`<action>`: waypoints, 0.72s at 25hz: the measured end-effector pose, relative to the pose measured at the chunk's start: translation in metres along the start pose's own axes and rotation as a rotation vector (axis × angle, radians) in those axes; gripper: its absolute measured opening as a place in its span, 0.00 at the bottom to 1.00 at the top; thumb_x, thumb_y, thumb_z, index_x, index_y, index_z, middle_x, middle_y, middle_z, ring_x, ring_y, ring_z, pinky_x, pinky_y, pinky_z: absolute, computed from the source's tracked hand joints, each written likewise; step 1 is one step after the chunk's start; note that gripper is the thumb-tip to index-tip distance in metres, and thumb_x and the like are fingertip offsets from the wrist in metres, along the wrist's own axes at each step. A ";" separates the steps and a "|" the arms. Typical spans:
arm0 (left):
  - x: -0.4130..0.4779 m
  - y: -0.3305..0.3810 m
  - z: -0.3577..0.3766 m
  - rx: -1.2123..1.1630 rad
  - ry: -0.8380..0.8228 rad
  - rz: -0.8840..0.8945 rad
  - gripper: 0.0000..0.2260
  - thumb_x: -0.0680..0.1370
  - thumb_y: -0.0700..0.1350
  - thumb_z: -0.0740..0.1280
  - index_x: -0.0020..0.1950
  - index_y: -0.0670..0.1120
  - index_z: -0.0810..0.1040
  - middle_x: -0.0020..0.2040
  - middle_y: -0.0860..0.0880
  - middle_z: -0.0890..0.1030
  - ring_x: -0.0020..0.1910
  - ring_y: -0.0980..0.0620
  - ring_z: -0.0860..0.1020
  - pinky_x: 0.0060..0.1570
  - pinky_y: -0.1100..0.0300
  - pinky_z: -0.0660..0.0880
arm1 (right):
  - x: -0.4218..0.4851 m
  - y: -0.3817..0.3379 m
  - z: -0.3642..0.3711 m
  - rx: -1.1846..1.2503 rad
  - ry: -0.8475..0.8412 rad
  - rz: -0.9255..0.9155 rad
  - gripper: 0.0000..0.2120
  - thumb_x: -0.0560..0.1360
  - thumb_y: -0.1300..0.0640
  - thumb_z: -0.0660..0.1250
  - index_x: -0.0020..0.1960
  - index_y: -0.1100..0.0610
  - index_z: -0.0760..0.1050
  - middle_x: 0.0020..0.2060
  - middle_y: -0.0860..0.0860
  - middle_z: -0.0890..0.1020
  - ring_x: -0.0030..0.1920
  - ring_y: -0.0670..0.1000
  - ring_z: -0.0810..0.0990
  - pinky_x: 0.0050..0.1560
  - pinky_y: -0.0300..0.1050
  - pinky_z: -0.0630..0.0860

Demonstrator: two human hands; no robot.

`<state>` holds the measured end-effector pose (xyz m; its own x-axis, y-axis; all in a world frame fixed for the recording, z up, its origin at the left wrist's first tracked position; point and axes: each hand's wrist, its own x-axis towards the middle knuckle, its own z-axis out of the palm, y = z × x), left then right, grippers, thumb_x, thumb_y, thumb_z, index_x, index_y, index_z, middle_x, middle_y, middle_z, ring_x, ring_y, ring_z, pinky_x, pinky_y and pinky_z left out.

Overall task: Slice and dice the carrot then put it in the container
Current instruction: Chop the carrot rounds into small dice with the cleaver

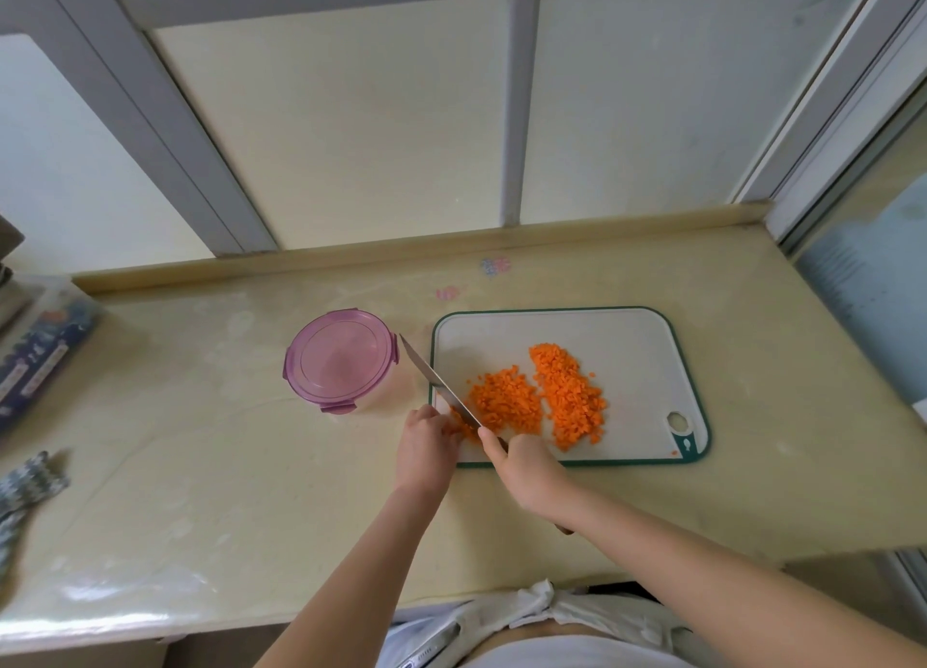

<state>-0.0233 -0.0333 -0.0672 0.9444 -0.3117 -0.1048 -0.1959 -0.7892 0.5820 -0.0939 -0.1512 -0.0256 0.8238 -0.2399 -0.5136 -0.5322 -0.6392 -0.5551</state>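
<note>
Two heaps of diced carrot (552,396) lie on a white cutting board (627,346) with a green rim. My right hand (529,471) grips a knife (436,381) whose blade slants up-left across the board's left edge. At the board's near-left corner my left hand (426,446) holds down a small bunch of carrot pieces (459,424) with curled fingers, right beside the blade. A round container (341,361) with a pink snap-on lid stands closed just left of the board.
The cream countertop (200,466) ends at a raised back edge under window panels. A patterned box (35,361) and a grey-white cloth (25,487) sit at the far left. The counter's right end drops off past the board.
</note>
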 end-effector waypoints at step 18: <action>0.002 0.013 0.003 0.073 -0.030 -0.061 0.08 0.75 0.47 0.68 0.50 0.47 0.83 0.48 0.50 0.80 0.54 0.51 0.69 0.40 0.62 0.64 | 0.008 0.012 -0.028 0.324 -0.048 0.091 0.25 0.80 0.37 0.50 0.37 0.56 0.65 0.24 0.49 0.66 0.20 0.49 0.63 0.22 0.38 0.61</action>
<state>-0.0244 -0.0458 -0.0619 0.9470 -0.2766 -0.1634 -0.1578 -0.8435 0.5134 -0.0880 -0.1814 -0.0179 0.7642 -0.2456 -0.5964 -0.6437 -0.3500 -0.6806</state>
